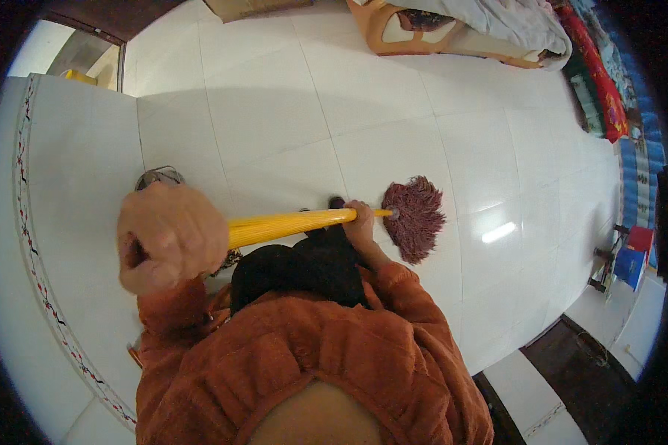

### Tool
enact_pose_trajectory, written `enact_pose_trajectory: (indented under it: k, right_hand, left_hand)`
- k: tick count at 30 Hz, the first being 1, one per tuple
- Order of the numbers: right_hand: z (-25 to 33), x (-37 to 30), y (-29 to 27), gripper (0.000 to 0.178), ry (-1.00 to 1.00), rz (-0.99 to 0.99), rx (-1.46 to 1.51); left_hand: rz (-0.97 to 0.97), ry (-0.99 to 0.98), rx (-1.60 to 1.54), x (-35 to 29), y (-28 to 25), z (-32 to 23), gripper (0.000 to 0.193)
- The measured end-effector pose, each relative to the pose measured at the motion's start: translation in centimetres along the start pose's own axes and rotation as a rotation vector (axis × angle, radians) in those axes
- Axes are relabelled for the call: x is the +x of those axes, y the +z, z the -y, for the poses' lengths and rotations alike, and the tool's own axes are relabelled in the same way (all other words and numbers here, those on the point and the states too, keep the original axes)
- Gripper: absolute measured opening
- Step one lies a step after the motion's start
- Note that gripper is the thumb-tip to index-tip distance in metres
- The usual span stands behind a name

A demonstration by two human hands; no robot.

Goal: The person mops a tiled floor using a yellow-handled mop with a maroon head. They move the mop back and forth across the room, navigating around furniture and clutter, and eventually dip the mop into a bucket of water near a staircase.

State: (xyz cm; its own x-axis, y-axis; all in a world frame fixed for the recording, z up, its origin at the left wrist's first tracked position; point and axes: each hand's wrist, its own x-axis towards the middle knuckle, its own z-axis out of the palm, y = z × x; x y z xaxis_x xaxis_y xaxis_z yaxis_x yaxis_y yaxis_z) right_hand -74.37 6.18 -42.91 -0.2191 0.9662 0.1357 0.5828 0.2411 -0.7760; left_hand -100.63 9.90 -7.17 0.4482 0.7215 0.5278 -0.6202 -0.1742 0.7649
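Glossy white floor tiles [274, 111] spread through the head view, meeting a white tiled wall with a red-and-black floral border [24, 185] on the left, while a tan-framed seat draped with grey cloth [490, 26] stands at the far edge. Across the front of the body runs a long yellow mop handle [289, 225], its axis going from the person's left to right and slanting down, away from the camera, to a bushy maroon string mop head [416, 220] that appears to rest on the tiles. The left hand [172, 237] is curled into a fist around the upper end, close to the camera; the right hand [359, 224] wraps the shaft lower down, its fingers partly hidden. Of the two, the right hand is nearer the mop head, which lies to its right.
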Motion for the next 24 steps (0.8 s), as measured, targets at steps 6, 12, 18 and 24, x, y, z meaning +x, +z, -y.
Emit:
enact_pose_trajectory:
  k: [6, 12, 18, 24]
  right_hand:
    - [5.4, 7.2, 4.9, 0.015, -0.082, -0.045, 0.083]
    - [8.8, 14.5, 10.7, 0.022, -0.192, 0.045, 0.11]
    - [12.0, 22.5, 17.2, 0.031, -0.328, 0.069, 0.239]
    - [12.1, 30.3, 22.2, 0.028, -0.442, 0.117, 0.417]
  left_hand:
    - [0.124, 0.008, 0.087, 0.1, -3.0, -5.8, 0.027]
    - [0.141, -0.04, 0.216, 1.4, -5.8, -10.1, 0.028]
    - [0.022, -0.031, 0.431, 2.1, -9.2, -12.5, 0.034]
    - [-0.082, -0.004, 0.569, 3.7, -12.3, -11.1, 0.028]
